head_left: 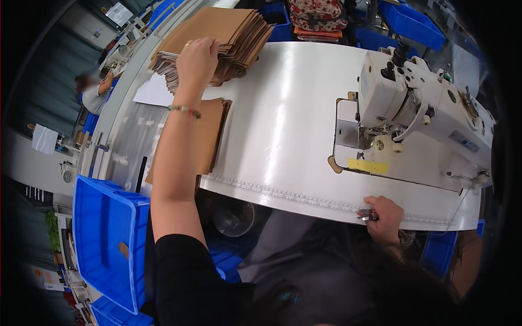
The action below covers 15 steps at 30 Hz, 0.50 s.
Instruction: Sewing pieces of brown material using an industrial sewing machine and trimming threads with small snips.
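My left hand (197, 64) reaches to the far left and rests at a tall stack of brown sheet pieces (201, 30). Its fingers curl downward and look closed; the fingertips are hidden, so what they grip cannot be made out. A bead bracelet (185, 111) circles that wrist. Under my forearm lies a lower pile of brown pieces (209, 133). At the near table edge, my right hand (386, 218) is closed around small metal thread snips (368, 215), beside the printed ruler strip (283, 194).
A white sewing machine (421, 108) stands on the right of the white table (283, 108). A blue crate (103, 233) sits at the left. Patterned fabric pieces (317, 15) and a blue bin (411, 24) are beyond the table. Another person (97, 92) sits far left.
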Each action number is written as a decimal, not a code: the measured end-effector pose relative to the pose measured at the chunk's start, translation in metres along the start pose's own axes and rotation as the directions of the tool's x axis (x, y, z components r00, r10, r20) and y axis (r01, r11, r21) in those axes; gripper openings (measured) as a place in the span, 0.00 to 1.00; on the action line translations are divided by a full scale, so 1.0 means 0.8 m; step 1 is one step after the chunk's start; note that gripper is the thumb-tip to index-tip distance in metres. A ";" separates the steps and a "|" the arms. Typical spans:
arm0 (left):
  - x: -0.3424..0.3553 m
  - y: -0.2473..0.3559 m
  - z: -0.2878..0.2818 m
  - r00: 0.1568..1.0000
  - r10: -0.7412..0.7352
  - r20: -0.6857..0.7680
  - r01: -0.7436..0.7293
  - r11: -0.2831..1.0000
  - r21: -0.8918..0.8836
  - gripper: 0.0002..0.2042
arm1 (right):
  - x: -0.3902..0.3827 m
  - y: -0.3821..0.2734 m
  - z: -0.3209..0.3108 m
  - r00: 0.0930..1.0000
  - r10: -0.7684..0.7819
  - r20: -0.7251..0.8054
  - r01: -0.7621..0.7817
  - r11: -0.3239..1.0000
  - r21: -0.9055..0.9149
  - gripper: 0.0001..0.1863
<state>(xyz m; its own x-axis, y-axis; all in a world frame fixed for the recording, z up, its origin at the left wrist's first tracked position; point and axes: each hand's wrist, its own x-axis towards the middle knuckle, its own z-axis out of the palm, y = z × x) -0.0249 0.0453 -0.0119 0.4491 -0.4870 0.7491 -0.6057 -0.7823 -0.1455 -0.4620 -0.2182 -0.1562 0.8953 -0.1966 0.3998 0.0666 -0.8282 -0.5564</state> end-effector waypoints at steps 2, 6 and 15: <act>0.025 0.005 0.027 0.990 -0.073 0.119 0.070 0.997 0.033 0.14 | 0.001 -0.004 0.000 1.000 -0.005 -0.010 0.005 1.000 0.004 0.13; 0.057 0.020 0.046 0.890 -0.230 0.393 0.163 0.967 0.197 0.17 | -0.001 -0.006 -0.004 0.999 -0.007 -0.042 0.007 1.000 0.007 0.13; 0.065 0.008 0.038 0.869 -0.307 0.389 0.289 0.951 0.105 0.14 | -0.001 -0.001 -0.004 0.999 -0.014 -0.034 0.012 0.998 -0.056 0.14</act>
<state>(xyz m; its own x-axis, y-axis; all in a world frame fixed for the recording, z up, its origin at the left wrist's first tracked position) 0.0149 0.0029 0.0064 0.8314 -0.3339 0.4442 -0.3777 -0.9259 0.0109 -0.4644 -0.2188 -0.1538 0.8789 -0.2025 0.4320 0.0526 -0.8588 -0.5096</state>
